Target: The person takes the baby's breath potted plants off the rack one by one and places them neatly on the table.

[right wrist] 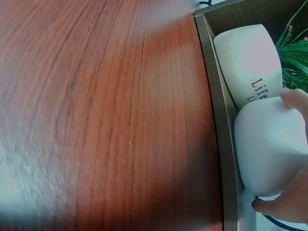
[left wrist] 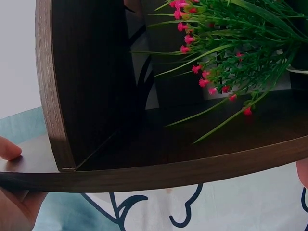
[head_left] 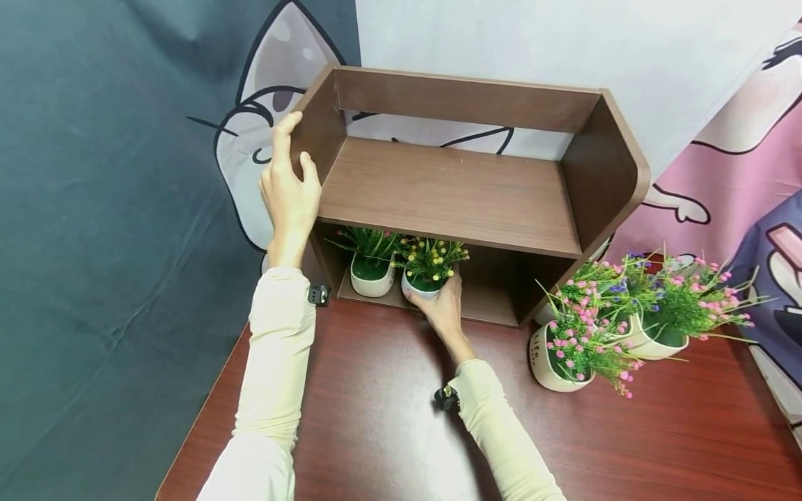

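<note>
My left hand [head_left: 289,191] holds the left side panel of a brown wooden shelf [head_left: 451,191], with thumb and fingers on either side of its front edge. In the lower compartment, my right hand [head_left: 446,306] grips a white pot [right wrist: 269,144] of small yellow flowers [head_left: 435,257], thumb on one side and fingers on the other. That pot stands on the bottom board, right beside another white pot [head_left: 372,282] with red-pink flowers [left wrist: 204,82] and "Life" lettering. The far side of the gripped pot is hidden.
Right of the shelf, several potted plants cluster on the reddish wooden table [head_left: 376,396], among them a "Life" pot [head_left: 551,362] with pink flowers and another white pot [head_left: 651,341]. A dark teal curtain [head_left: 113,243] hangs at left. Patterned cloth [head_left: 745,153] hangs at right.
</note>
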The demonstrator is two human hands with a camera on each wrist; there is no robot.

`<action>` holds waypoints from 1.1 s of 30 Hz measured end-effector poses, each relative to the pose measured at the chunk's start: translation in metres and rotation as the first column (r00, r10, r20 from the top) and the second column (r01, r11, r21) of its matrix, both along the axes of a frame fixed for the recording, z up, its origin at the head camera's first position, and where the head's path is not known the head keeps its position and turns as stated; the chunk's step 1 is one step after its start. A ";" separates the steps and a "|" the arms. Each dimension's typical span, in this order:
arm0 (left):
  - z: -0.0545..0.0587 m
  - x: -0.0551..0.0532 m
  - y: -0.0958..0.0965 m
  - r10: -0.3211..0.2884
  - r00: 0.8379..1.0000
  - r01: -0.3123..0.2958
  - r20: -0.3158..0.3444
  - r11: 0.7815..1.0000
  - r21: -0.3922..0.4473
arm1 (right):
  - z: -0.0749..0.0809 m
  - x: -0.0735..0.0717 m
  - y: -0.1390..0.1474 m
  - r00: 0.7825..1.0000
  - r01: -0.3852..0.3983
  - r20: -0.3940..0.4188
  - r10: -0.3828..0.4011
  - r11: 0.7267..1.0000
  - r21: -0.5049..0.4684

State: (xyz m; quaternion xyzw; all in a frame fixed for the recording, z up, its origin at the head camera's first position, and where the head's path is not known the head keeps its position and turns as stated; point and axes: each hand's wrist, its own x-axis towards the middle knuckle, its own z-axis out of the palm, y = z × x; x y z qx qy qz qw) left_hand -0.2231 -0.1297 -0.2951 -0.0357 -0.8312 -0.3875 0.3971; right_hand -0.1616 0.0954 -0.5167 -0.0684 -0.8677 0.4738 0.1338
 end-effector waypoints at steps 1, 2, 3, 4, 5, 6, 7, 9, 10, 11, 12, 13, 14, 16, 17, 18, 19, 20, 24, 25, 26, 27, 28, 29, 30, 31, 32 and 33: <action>0.000 0.000 0.000 -0.002 1.000 0.002 0.002 1.000 -0.001 | 0.000 0.000 -0.001 1.000 0.004 0.004 -0.004 1.000 -0.005; 0.000 0.000 0.000 -0.003 1.000 0.003 0.002 1.000 -0.002 | -0.001 -0.001 -0.001 1.000 0.011 0.011 -0.011 1.000 -0.009; 0.001 0.000 0.000 -0.004 1.000 0.004 0.003 1.000 -0.004 | -0.001 -0.001 -0.002 1.000 0.018 0.014 -0.018 1.000 -0.012; 0.001 0.000 -0.001 -0.005 1.000 0.005 0.001 1.000 -0.004 | -0.001 -0.001 -0.002 1.000 0.024 0.011 -0.023 1.000 -0.013; 0.001 0.000 -0.001 -0.006 1.000 0.006 -0.002 1.000 -0.005 | -0.001 -0.002 -0.002 1.000 0.028 0.007 -0.028 1.000 -0.014; 0.001 0.000 -0.001 -0.003 1.000 0.003 -0.004 1.000 -0.004 | -0.001 -0.002 -0.001 1.000 0.031 0.001 -0.031 0.999 -0.013; 0.002 0.000 -0.001 -0.001 1.000 0.001 -0.008 1.000 -0.006 | 0.000 -0.003 -0.001 0.999 0.032 -0.005 -0.032 0.999 -0.011; 0.002 -0.001 -0.001 0.000 1.000 -0.001 -0.012 1.000 -0.007 | 0.001 -0.002 0.000 0.999 0.041 -0.011 -0.041 0.999 -0.014; 0.002 -0.001 0.000 0.001 1.000 -0.001 -0.013 1.000 -0.007 | 0.002 -0.002 0.001 0.999 0.043 -0.014 -0.043 0.999 -0.016; 0.002 -0.001 0.000 0.001 1.000 -0.001 -0.010 1.000 -0.008 | 0.003 -0.001 0.001 0.999 0.045 -0.015 -0.045 0.999 -0.021; 0.002 0.000 0.000 0.000 1.000 -0.001 -0.007 1.000 -0.008 | 0.003 0.000 0.002 0.999 0.048 -0.013 -0.048 0.999 -0.024; 0.002 0.000 0.000 -0.001 1.000 0.001 -0.005 1.000 -0.009 | 0.004 0.002 0.003 0.999 0.048 -0.011 -0.048 0.998 -0.028; 0.002 0.000 0.000 -0.002 1.000 0.002 -0.001 1.000 -0.009 | 0.005 0.004 0.003 0.999 0.050 -0.007 -0.050 0.998 -0.035; 0.001 0.000 0.000 -0.001 1.000 0.001 0.002 1.000 -0.009 | 0.005 0.008 0.004 0.999 0.050 -0.003 -0.051 0.998 -0.040; 0.001 0.001 0.000 0.000 1.000 0.000 0.004 1.000 -0.009 | 0.006 0.010 0.005 0.999 0.051 -0.002 -0.051 0.998 -0.044; 0.001 0.001 0.000 0.001 1.000 -0.001 0.005 1.000 -0.009 | 0.005 0.012 0.005 0.999 0.053 0.000 -0.053 0.998 -0.045; 0.001 0.001 0.000 0.002 1.000 -0.002 0.005 1.000 -0.009 | 0.006 0.015 0.006 0.998 0.055 -0.004 -0.055 0.997 -0.049; 0.001 0.001 0.000 0.002 1.000 -0.002 0.005 1.000 -0.008 | 0.007 0.017 0.007 0.998 0.061 -0.004 -0.061 0.997 -0.052; 0.002 0.001 0.001 -0.005 1.000 0.005 0.012 1.000 -0.005 | 0.010 0.028 0.011 0.998 0.064 -0.023 -0.066 0.996 -0.059; 0.001 0.001 0.001 -0.007 1.000 0.007 0.016 1.000 -0.005 | 0.010 0.031 0.012 0.997 0.063 -0.028 -0.065 0.996 -0.059; 0.001 0.001 0.001 -0.010 1.000 0.010 0.020 1.000 -0.004 | 0.011 0.034 0.014 0.997 0.063 -0.029 -0.064 0.996 -0.060; 0.001 0.001 0.001 -0.013 1.000 0.013 0.023 1.000 -0.003 | 0.012 0.037 0.015 0.998 0.060 -0.031 -0.062 0.996 -0.064; 0.001 0.001 0.001 -0.016 1.000 0.016 0.026 1.000 -0.002 | 0.013 0.041 0.017 0.998 0.060 -0.029 -0.062 0.996 -0.063; 0.001 0.001 0.000 -0.017 0.999 0.017 0.028 1.000 -0.003 | 0.013 0.045 0.018 0.998 0.061 -0.027 -0.062 0.996 -0.059; 0.000 0.001 0.000 -0.017 0.999 0.017 0.028 1.000 -0.003 | 0.014 0.048 0.020 0.998 0.061 -0.026 -0.062 0.997 -0.057; 0.000 0.001 0.000 -0.017 0.999 0.017 0.027 1.000 -0.004 | 0.015 0.052 0.022 0.998 0.060 -0.024 -0.062 0.996 -0.058; 0.000 0.001 -0.001 -0.017 1.000 0.017 0.025 1.000 -0.004 | 0.017 0.056 0.023 0.998 0.063 -0.019 -0.064 0.996 -0.059; 0.000 0.001 -0.001 -0.017 1.000 0.017 0.023 1.000 -0.005 | 0.018 0.061 0.024 0.998 0.063 -0.014 -0.064 0.996 -0.057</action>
